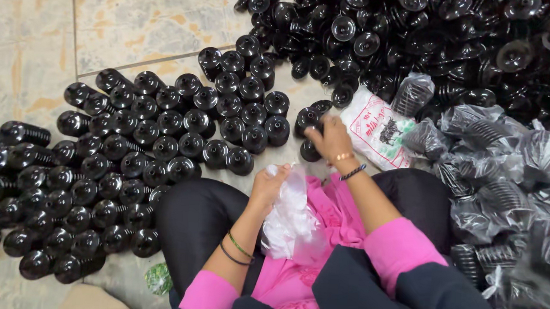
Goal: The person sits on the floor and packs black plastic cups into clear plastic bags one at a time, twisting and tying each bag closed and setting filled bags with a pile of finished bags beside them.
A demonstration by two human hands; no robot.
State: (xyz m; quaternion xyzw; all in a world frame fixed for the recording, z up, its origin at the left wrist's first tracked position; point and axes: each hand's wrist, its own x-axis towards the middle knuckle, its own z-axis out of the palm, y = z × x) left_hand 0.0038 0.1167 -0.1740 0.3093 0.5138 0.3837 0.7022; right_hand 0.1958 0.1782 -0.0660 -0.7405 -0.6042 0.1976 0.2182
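Pink sleeves and dark-trousered knees fill the bottom of the view; person is seated on the floor. Left hand point(270, 185) is closed around a bunch of thin clear plastic bags point(291, 215) held over the lap, fingers pinching the top of the bunch. Right hand point(329, 137) is reached forward, fingers curled down over a black ribbed plastic part point(309, 152) standing just past the knee; blurred, so can't tell whether it's actually gripped or only touched. Reads as the pick step of bagging: one bag being separated, one part being fetched. Next move calls for a firm hold on that part and a bag mouth opened by the left hand to receive it. Just right of the right hand lies a white printed sack point(376, 130). Left of the hands, upright black parts in tidy rows point(166, 147), some toppled at the far left. Top right, a loose heap of the same parts point(438, 37). Right edge, parts already in clear bags point(511, 190), piled. Surface is a beige marbled tile floor point(32, 21) with visible grout lines; nothing else of the room shows.
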